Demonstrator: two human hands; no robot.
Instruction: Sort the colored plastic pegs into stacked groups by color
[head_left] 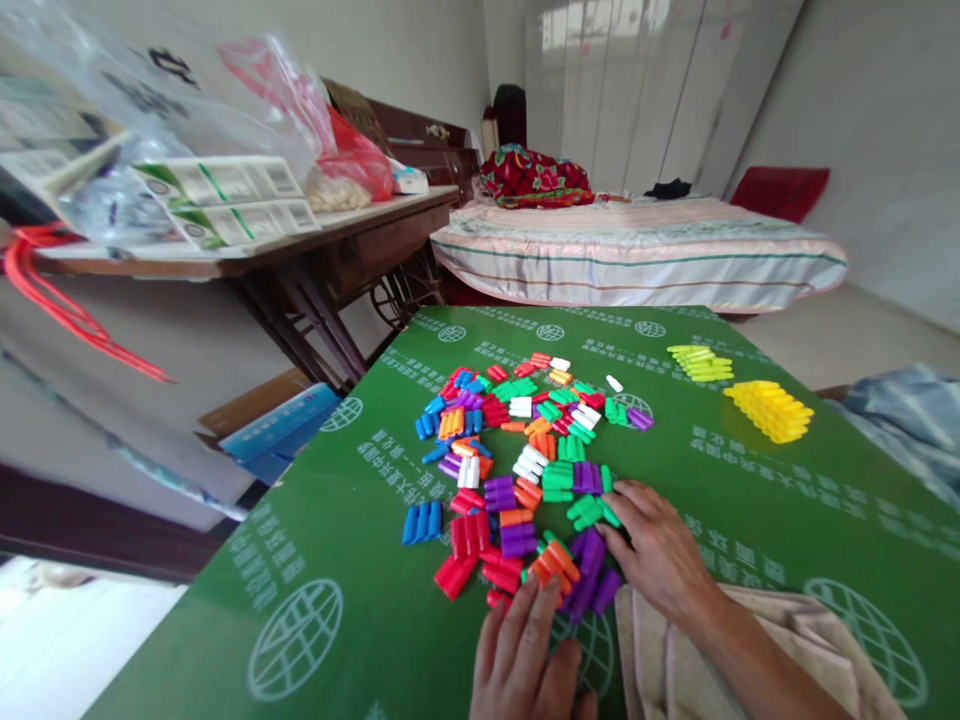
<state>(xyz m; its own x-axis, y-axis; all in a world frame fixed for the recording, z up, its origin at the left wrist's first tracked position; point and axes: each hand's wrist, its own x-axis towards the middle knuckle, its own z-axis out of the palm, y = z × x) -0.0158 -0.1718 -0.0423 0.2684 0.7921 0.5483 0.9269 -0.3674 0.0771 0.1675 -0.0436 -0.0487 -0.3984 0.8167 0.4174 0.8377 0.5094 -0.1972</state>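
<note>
- Head view, taking 12 o'clock as straight away from the seated person: the left hand (521,650) is nearest, fingers stretched forward with the thumb held well off them, pinching nothing that I can see.
- Its fingertips are at the orange pieces (555,563), which lie from the hand between 12 and 1 o'clock; this hand is clearly the nearer one to them.
- Just beyond, the purple pieces (589,575) lie between the two hands, at 1 to 2 o'clock from the left one, their long axis running roughly from 1 to 7.
- The right hand (656,550) has its fingers bent, and its thumb and forefinger reach the green pieces (585,513) at 10 o'clock from it; whether it pinches one, I can't tell from here.
- Red pieces (469,535) sit at 11 o'clock from the left hand, with a blue trio (422,522) outside them.
- Farther up the green counter (360,640), a lone white piece (614,383) lies between 11 and 12 from the right hand.
- Yellow pieces (769,410) are stacked at about 1 o'clock from that hand, well apart from it, and lime pieces (701,363) lie farther still.
</note>
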